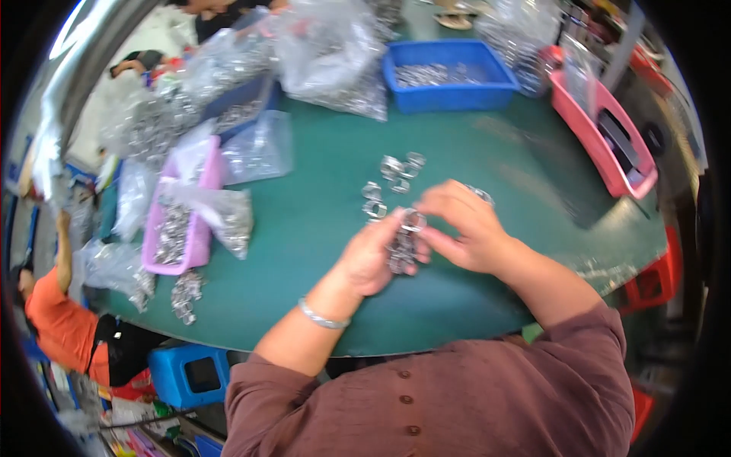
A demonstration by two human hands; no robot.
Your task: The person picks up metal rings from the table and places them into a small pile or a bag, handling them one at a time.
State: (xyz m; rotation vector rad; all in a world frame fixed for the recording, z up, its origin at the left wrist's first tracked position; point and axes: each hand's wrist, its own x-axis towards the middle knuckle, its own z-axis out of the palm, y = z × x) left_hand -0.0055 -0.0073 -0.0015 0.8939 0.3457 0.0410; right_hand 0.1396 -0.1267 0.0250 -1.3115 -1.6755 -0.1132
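My left hand (370,257) is closed around a bunch of shiny metal rings (401,255), held just above the table. Thumb and forefinger of my right hand (466,228) come together at a single metal ring (413,220) on top of that bunch. The rings look like small hose clamps, but blur hides their detail. Just beyond my hands, several loose metal rings (391,167) lie on the green table (320,206). Another ring (481,195) shows partly behind my right hand.
A pink-purple tray (215,164) of small metal parts and bulging plastic bags (324,53) stand at the left and back. A blue tray (457,101) holds metal parts; a pink basket (601,152) is at right. A person in orange (65,320) is beyond the left edge.
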